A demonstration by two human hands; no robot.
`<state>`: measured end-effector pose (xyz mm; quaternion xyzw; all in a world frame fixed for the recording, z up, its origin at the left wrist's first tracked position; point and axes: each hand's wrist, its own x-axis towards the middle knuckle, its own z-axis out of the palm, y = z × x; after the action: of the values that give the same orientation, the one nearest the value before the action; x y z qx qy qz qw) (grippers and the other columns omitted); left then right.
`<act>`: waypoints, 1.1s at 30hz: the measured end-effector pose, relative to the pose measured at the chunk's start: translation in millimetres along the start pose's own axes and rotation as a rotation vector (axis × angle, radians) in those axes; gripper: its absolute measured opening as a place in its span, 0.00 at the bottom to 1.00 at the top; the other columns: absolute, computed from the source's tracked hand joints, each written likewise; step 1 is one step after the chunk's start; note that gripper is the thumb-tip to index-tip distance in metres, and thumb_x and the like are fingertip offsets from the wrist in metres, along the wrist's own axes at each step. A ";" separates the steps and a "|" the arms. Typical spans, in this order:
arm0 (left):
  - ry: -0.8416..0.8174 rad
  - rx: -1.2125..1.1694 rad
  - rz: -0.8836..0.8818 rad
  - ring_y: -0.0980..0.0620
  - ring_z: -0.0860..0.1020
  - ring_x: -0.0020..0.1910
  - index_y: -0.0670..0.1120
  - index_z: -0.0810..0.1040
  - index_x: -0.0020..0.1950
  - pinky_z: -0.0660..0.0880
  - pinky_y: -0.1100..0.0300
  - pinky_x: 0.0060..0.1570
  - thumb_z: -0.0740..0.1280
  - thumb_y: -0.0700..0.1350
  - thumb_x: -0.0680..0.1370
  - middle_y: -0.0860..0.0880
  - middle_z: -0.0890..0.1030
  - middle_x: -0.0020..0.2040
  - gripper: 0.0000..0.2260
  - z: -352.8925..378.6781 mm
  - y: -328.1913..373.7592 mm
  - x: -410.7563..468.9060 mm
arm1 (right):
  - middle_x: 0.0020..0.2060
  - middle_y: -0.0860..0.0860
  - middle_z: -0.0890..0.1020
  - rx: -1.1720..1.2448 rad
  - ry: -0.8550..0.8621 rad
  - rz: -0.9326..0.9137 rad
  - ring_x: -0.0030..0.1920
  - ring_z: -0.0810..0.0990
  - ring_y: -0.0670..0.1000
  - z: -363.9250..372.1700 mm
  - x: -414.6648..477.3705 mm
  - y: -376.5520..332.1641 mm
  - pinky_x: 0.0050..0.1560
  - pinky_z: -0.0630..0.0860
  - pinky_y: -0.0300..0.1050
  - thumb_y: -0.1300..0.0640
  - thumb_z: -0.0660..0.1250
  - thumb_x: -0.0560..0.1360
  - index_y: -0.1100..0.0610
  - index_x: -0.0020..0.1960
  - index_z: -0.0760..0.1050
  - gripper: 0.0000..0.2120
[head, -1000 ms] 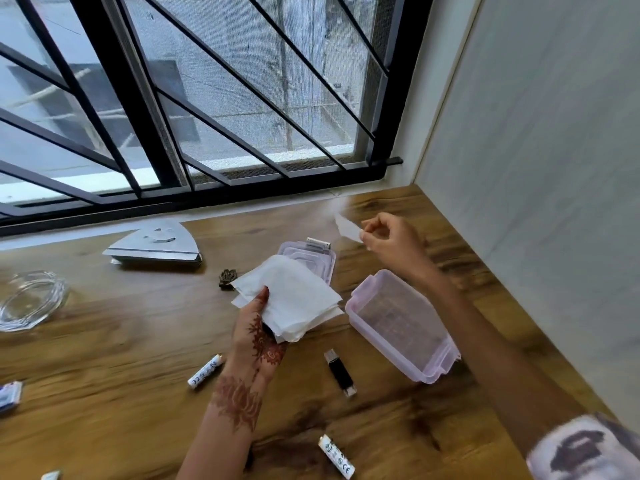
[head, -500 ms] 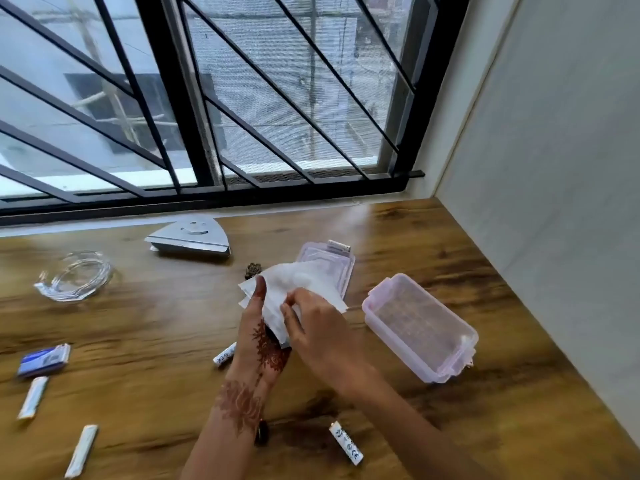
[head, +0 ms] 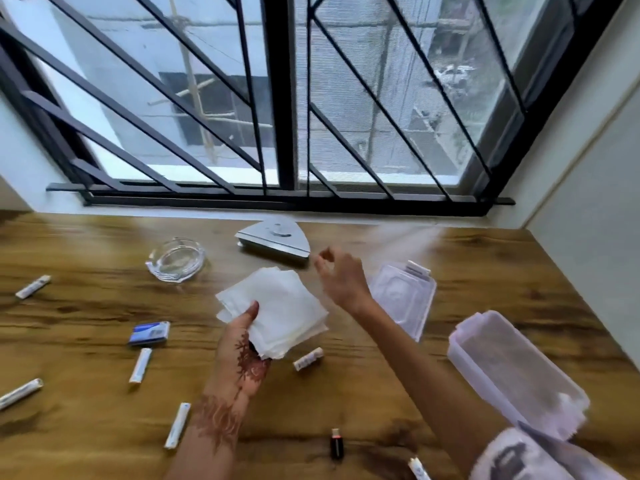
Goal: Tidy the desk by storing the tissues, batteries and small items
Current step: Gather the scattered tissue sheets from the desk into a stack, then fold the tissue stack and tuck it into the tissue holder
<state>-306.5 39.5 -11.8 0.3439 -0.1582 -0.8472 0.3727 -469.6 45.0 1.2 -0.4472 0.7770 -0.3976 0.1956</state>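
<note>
Nearest the front edge of the worktop (head: 346, 382) lie loose items: a small dark USB stick (head: 336, 444), a battery (head: 419, 469) at the very bottom, and more batteries spread toward the left edge (head: 177, 425) (head: 140, 365) (head: 20, 393). At the right front corner sits the open plastic container (head: 512, 375), its long axis running diagonally from the middle of the worktop toward that corner; whether anything lies inside cannot be told.

Further in, the left hand (head: 242, 362) has its grip closed on the stack of tissues (head: 277, 313), thumb pressed on top of the near corner, and holds the stack raised above the middle of the worktop. One more battery (head: 308, 359) lies just beside it. A small blue packet (head: 149, 333) rests to the left.

The right hand (head: 341, 277) hovers just beyond the stack's far right corner, fingers loosely curled; it appears to pinch nothing, though the fingertips are blurred. The container lies to the right of the tissues and nearer the front edge, so the stack most likely has to travel that way. The lid (head: 405, 299) lies between, right of the right hand.

Toward the back edge stand a glass ashtray (head: 176, 259) and a grey triangular object (head: 275, 239).
</note>
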 end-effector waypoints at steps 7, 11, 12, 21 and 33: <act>0.058 0.055 -0.003 0.46 0.83 0.42 0.43 0.74 0.58 0.81 0.51 0.33 0.60 0.42 0.79 0.44 0.84 0.45 0.10 -23.7 60.6 16.9 | 0.31 0.55 0.73 -0.049 0.023 0.265 0.38 0.72 0.54 49.2 80.2 4.9 0.38 0.64 0.45 0.50 0.65 0.75 0.56 0.29 0.67 0.19; 0.073 0.081 -0.010 0.47 0.81 0.46 0.43 0.74 0.59 0.80 0.50 0.35 0.61 0.41 0.79 0.46 0.85 0.42 0.10 -33.9 83.7 28.3 | 0.43 0.60 0.81 -0.111 0.032 0.376 0.46 0.77 0.58 66.8 97.0 8.6 0.39 0.64 0.44 0.51 0.69 0.72 0.65 0.43 0.77 0.15; 0.063 0.084 -0.012 0.47 0.81 0.46 0.43 0.74 0.60 0.80 0.50 0.37 0.61 0.41 0.79 0.46 0.85 0.43 0.11 -36.9 87.9 30.5 | 0.46 0.60 0.82 -0.117 0.040 0.389 0.47 0.78 0.58 70.5 99.2 10.5 0.39 0.65 0.44 0.52 0.70 0.72 0.66 0.47 0.78 0.16; -0.047 0.084 -0.094 0.47 0.83 0.47 0.43 0.73 0.63 0.79 0.46 0.45 0.60 0.42 0.79 0.45 0.83 0.52 0.14 -61.7 108.9 38.5 | 0.39 0.55 0.78 0.067 0.158 0.492 0.42 0.77 0.53 75.0 90.8 -2.1 0.42 0.72 0.44 0.56 0.74 0.68 0.58 0.33 0.71 0.13; -0.067 0.067 -0.002 0.49 0.84 0.41 0.45 0.76 0.56 0.81 0.52 0.36 0.59 0.42 0.79 0.47 0.85 0.44 0.09 -86.1 129.5 3.0 | 0.42 0.50 0.75 0.044 0.502 0.179 0.40 0.75 0.50 121.2 -32.0 -39.5 0.40 0.72 0.45 0.58 0.73 0.69 0.55 0.39 0.70 0.11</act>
<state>-180.0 -50.8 -6.7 0.3277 -0.1987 -0.8529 0.3546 -351.6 7.3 -42.7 -0.2599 0.8286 -0.4941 0.0411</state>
